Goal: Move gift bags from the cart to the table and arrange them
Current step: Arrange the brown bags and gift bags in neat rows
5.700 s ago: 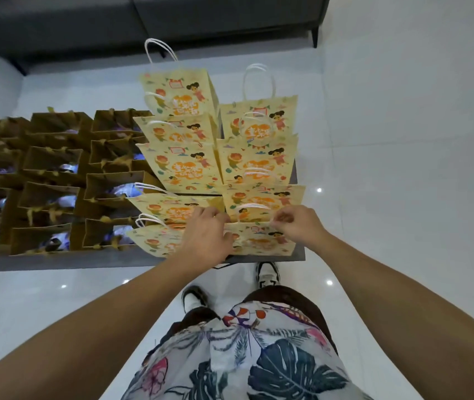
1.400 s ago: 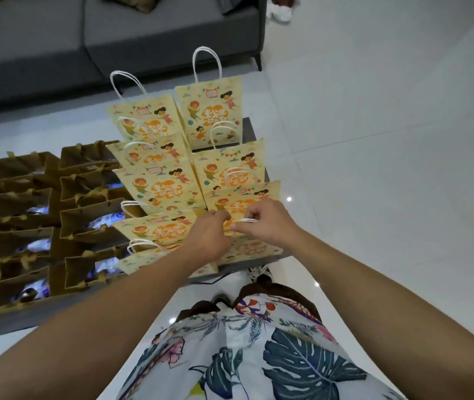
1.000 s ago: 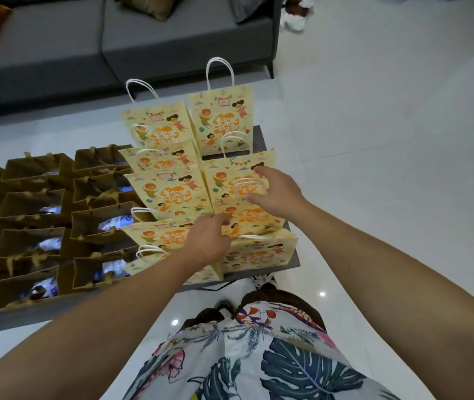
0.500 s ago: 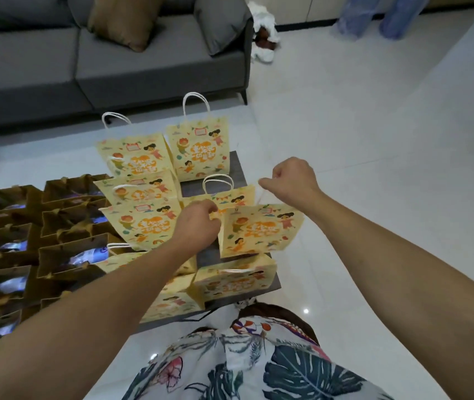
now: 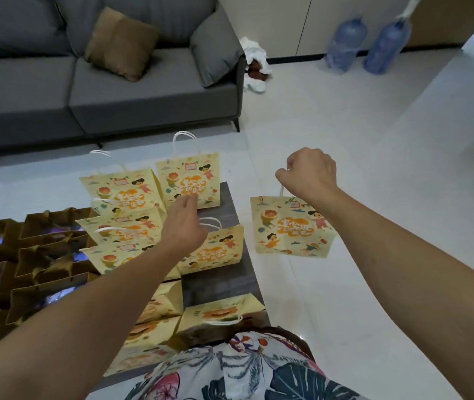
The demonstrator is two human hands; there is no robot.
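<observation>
Glossy white tiled floor (image 5: 374, 134) throughout; grey sofa (image 5: 114, 90) along the far side carrying a tan cushion (image 5: 120, 43) and a grey cushion (image 5: 215, 50); two blue water bottles (image 5: 345, 44) stand against light cabinet panels (image 5: 273, 21) at the rear.
</observation>
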